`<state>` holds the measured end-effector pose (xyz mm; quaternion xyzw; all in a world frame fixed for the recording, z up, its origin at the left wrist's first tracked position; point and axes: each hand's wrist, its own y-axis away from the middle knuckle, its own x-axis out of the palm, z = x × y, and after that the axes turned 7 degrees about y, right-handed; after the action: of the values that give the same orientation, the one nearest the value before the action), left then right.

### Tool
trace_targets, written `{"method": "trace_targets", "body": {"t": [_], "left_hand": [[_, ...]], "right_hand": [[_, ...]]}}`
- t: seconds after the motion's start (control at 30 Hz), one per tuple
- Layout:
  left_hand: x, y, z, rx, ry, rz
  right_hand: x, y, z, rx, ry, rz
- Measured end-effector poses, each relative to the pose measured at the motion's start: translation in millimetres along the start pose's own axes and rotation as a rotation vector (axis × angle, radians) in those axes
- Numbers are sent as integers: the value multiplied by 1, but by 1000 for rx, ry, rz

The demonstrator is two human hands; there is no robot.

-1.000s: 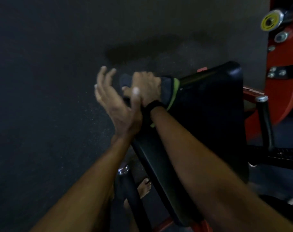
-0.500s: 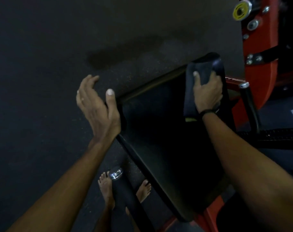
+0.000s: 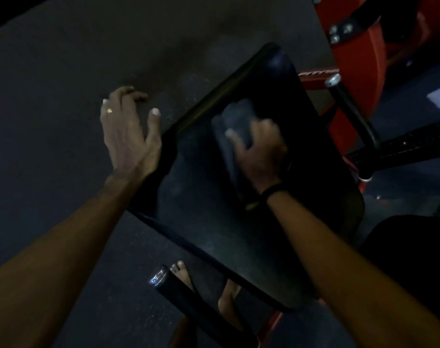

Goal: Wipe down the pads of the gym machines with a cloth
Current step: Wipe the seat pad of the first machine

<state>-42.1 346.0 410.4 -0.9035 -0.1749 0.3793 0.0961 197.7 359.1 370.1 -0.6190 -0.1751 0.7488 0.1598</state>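
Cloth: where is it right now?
In the head view, the cloth lies on the upper middle of the black pad, under the right hand.

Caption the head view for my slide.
Right hand presses a dark cloth on the black pad; left hand at its edge.

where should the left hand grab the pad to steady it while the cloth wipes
Judging by its pose, the near left edge of the pad, coming in from the left. That edge is a thin, exposed lip facing the left hand, which hovers open right beside it, so the thumb could go on top and the fingers underneath. That keeps it clear of the right hand pressing the cloth.
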Motion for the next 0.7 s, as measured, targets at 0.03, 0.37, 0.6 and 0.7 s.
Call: {"method": "trace_targets", "body": {"t": [0.03, 0.37, 0.6, 0.7], "left_hand": [[7, 7, -1, 11, -46, 39], [22, 20, -3, 67, -243, 135], [24, 17, -2, 115, -273, 163], [26, 17, -3, 151, -299, 176]], "right_hand": [[5, -24, -18, 161, 34, -13], [-58, 125, 93, 145, -182, 204], [-30, 68, 4, 45, -120, 164], [-2, -18, -54, 444, -31, 47]]}}
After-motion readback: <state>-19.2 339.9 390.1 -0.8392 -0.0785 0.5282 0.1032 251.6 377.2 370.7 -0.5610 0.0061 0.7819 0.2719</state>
